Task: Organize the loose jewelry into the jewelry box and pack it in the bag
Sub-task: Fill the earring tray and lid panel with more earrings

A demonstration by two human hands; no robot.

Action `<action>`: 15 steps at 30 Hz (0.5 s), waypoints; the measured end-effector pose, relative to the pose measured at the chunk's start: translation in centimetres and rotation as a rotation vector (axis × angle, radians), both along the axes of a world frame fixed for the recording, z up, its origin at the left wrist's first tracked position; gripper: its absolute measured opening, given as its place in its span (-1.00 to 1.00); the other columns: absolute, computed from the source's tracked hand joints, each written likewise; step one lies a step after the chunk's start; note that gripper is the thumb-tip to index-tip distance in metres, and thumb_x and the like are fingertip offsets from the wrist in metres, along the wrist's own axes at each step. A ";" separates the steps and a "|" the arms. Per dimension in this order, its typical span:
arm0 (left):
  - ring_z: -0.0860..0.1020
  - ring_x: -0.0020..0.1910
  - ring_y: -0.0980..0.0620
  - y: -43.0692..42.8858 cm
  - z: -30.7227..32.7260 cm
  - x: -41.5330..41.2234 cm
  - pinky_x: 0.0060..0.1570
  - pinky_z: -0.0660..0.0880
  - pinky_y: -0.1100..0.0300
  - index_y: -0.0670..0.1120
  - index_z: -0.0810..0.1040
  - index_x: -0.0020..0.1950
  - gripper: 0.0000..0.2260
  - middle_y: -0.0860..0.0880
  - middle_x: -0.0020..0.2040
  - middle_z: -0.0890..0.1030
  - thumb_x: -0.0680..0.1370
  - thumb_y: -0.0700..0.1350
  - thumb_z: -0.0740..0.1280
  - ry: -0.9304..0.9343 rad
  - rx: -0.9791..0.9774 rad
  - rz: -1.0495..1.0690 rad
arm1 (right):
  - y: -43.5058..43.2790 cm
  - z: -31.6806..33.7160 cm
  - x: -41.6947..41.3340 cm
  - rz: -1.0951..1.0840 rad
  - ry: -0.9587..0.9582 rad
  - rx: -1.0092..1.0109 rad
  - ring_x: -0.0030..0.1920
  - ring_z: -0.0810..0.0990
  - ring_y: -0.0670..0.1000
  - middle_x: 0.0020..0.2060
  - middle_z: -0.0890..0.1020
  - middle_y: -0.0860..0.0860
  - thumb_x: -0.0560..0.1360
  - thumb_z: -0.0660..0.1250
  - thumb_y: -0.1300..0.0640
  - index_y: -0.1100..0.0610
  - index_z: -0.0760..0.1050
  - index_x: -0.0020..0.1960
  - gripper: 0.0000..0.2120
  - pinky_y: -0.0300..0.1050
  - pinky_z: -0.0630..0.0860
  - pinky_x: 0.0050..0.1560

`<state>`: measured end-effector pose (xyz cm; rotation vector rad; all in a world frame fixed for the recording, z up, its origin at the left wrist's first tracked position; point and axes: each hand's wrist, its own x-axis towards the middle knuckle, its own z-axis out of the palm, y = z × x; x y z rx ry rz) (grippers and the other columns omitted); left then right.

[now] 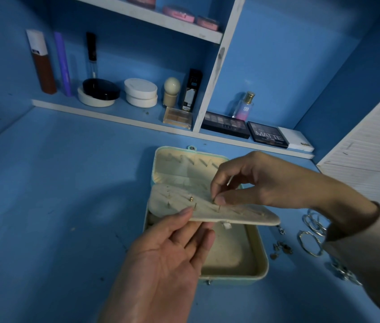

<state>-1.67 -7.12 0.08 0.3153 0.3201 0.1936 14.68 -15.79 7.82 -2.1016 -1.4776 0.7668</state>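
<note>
A blue table [56, 206] fills most of the view, and behind it a white shelf [114, 116] carries cosmetics: round jars [140, 92], a perfume bottle [243, 107] and dark palettes [225, 124] lying flat. On the table, near the middle, the jewelry box [261, 259] lies open, with its lid [177, 164] turned back toward the shelf. The box is pale green outside and cream inside; the lid has a row of small slanted hooks, and the lower tray shows only its cream lining where it is not covered. Over this tray an earring panel [242, 213] is lifted and tilted. The left hand [168, 257], palm up, holds the near edge of the panel, the thumb on top and the straight fingers beneath, so its grip is clamped on the panel. The right hand [261, 180] comes from the right, and its grip is closed together, thumb and forefinger pinching a small stud [213, 200] at the surface of the panel. Several thin pins [168, 203] and one gold bead [191, 198] stand in the panel already. Loose jewelry lies on the table to the right of the box: silver bangles [312, 234] partly under the right sleeve, a chain [345, 272] nearer to the person, and some little earrings [282, 249] just beside the wall of the box.
</note>
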 end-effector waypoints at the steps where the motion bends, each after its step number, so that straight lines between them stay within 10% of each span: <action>1: 0.66 -0.03 -0.06 0.0 0.0 0.0 0.01 0.40 0.09 -0.15 0.72 -0.15 -0.34 -0.16 0.04 0.67 -0.25 -0.22 0.65 0.003 -0.001 0.003 | 0.0 0.0 0.0 0.008 -0.011 0.001 -0.14 0.63 -0.02 -0.18 0.67 -0.01 0.47 0.39 0.25 0.14 0.63 -0.09 -0.94 -0.01 0.56 0.00; 15: 0.67 -0.06 -0.06 0.0 0.9 0.0 0.02 0.41 0.08 -0.14 0.73 -0.22 -0.61 -0.14 0.01 0.69 -0.03 -0.23 0.60 0.063 -0.017 0.022 | 1.5 0.8 -0.8 0.089 -0.175 -0.054 -0.26 0.59 -0.08 -0.30 0.65 -0.03 0.44 0.35 0.32 0.15 0.61 -0.20 -0.89 -0.18 0.54 -0.15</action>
